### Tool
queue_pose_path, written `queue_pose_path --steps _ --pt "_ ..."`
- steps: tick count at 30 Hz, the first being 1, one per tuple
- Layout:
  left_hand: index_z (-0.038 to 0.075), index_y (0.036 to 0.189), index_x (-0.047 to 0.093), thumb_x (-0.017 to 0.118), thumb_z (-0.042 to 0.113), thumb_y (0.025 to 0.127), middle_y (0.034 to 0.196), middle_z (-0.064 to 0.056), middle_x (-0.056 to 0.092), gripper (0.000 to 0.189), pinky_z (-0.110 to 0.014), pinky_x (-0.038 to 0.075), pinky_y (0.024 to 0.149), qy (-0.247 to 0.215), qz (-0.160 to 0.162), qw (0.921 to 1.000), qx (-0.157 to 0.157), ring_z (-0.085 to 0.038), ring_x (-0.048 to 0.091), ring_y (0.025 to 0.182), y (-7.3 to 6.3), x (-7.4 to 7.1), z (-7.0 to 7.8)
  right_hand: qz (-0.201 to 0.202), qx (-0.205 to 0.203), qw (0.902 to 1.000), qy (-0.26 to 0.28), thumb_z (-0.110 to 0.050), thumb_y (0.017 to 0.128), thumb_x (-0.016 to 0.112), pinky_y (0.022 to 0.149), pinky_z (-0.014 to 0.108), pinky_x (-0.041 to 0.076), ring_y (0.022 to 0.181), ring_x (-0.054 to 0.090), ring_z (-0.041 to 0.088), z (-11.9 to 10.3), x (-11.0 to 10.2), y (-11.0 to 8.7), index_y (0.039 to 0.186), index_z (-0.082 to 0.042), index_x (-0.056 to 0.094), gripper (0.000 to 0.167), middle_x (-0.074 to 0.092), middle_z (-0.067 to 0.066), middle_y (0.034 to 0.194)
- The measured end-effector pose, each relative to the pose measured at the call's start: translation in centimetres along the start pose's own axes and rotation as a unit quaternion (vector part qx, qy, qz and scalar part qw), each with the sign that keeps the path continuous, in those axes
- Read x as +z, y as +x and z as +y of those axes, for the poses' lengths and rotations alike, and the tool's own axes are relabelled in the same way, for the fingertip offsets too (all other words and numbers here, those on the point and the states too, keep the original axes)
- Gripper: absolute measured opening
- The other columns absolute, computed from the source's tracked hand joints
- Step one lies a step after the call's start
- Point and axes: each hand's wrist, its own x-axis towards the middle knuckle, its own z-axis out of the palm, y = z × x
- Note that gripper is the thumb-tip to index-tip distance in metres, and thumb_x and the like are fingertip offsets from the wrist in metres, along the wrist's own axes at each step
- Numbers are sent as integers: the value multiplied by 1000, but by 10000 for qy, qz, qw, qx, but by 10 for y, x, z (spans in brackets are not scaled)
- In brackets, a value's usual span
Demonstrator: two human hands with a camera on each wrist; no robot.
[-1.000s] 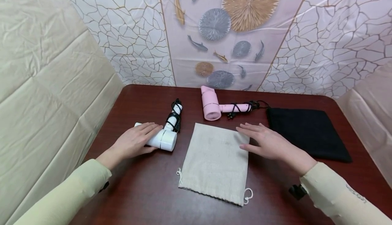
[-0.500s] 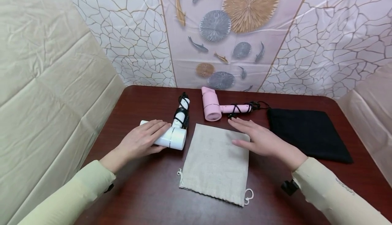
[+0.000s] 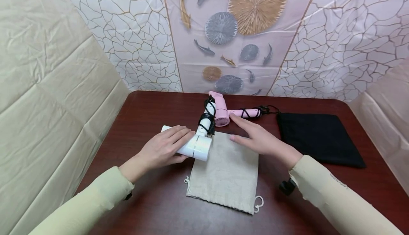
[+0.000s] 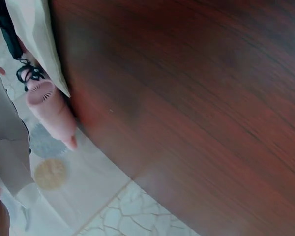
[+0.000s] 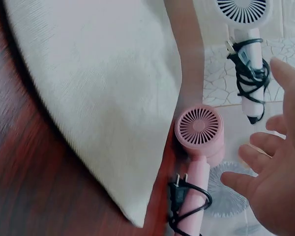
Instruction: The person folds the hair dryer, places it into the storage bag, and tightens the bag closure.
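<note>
white hair dryer (image 3: 202, 148)'s gripped in the left hand (image 3: 167, 146), roughly 11 o'clock from the beige pouch (image 3: 227, 181)'s middle, and the right hand (image 3: 262, 139)'s just held out, loosely spread, near 1 o'clock

The left fingers (image 3: 185, 139) partly hide the white hair dryer (image 3: 202, 149), whose underside seems out of sight.

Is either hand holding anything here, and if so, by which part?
The left hand grips the white hair dryer by its barrel, not its cord-wrapped handle. The right hand holds nothing.
</note>
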Motion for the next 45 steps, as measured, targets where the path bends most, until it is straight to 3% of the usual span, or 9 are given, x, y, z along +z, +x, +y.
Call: queue_pose_path --steps 10,19,31,36,45 --pt "0 144 59 91 38 76 136 -13 68 84 -39 49 116 -95 35 9997 240 -29 64 126 21 9 9 474 231 9964 664 -41 110 57 128 55 28 162 24 31 1 9 17 172 -11 18 79 22 11 177" --pt "0 143 61 91 37 77 137 -12 68 82 -39 47 117 -115 140 9987 470 -28 64 127 33 14 14 704 498 9837 1576 -36 111 58 125 53 34 159 31 35 -1 14 24 172 -10 11 82 18 13 177" --pt "-2 143 59 90 41 78 137 -15 66 84 -40 47 118 22 363 9965 757 -30 64 126 39 20 20 1053 629 9730 1954 -32 111 58 128 53 30 158 33 37 -5 17 24 172 -11 16 77 28 20 173" --pt "-1 143 59 88 42 79 136 -14 68 82 -40 47 118 104 449 9949 899 -28 64 125 44 23 23 1070 768 9682 2128 -38 111 58 124 54 36 156 38 34 -7 17 24 173 -17 16 78 31 16 173" --pt "-2 141 61 88 44 77 133 -13 69 83 -38 50 114 91 684 9927 988 -27 66 123 51 22 29 1106 833 9697 2011 -41 110 58 126 54 31 158 33 30 -12 19 25 173 -21 18 78 34 14 172"
